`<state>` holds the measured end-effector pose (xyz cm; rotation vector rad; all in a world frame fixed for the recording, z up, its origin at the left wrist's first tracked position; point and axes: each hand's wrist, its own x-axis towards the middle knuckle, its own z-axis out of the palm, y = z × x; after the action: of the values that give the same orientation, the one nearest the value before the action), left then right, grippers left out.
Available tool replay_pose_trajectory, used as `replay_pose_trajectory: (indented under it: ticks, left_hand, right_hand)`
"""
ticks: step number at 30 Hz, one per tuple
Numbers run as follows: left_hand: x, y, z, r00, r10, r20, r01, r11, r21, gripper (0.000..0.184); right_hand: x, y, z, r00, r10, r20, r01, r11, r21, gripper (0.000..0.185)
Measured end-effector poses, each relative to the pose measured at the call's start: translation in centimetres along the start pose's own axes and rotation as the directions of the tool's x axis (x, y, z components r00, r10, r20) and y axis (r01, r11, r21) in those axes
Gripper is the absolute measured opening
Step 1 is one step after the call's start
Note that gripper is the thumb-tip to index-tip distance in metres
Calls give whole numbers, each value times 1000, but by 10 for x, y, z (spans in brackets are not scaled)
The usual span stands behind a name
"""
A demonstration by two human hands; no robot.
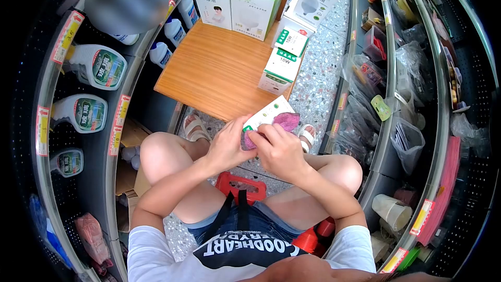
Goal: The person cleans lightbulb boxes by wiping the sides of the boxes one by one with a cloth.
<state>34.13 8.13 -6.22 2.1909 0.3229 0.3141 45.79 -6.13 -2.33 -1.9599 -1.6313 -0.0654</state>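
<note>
My left hand (228,142) is closed around a small white and green box (279,107), which looks like a light bulb box, tilted above the near edge of the wooden table. My right hand (281,151) grips a purple cloth (287,120) against the box's face. Part of the cloth also shows beside my left fingers, and the two hands nearly touch. Fingers and cloth hide the lower part of the box. Just beyond stand a 10W bulb box (279,70) and another 10W box (291,40).
Larger bulb boxes (258,5) stand at the far side of the wooden table (209,68). Shelves with spray bottles (99,67) line the left; bagged goods (365,120) fill the right shelves. A red plastic stool (245,188) is beneath me.
</note>
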Motion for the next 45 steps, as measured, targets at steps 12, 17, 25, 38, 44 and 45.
replay_pose_trajectory:
  ticks: [12, 17, 25, 38, 44, 45]
  left_hand:
    - [1, 2, 0, 997, -63, 36, 63, 998, -6, 81]
    - [1, 1, 1, 999, -35, 19, 35, 999, 8, 80]
    - [-1, 0, 0, 998, 39, 40, -40, 999, 20, 82]
    - [-3, -1, 1, 999, -19, 48, 19, 1000, -6, 109]
    - [-2, 0, -1, 997, -46, 59, 48, 998, -39, 109]
    - [-1, 0, -1, 997, -50, 62, 53, 998, -43, 109]
  right_hand:
    - [3, 36, -18, 970, 221, -96, -232, 964, -126, 29]
    - [2, 48, -26, 953, 271, -135, -292, 941, -171, 27]
    - [-1, 66, -41, 917, 313, -246, -369, 901, -229, 29]
    - [11, -1, 3, 999, -29, -24, 28, 999, -42, 26]
    - [14, 7, 1, 996, 81, -22, -83, 991, -107, 22]
    - [15, 10, -1, 994, 105, -35, -108, 987, -121, 22]
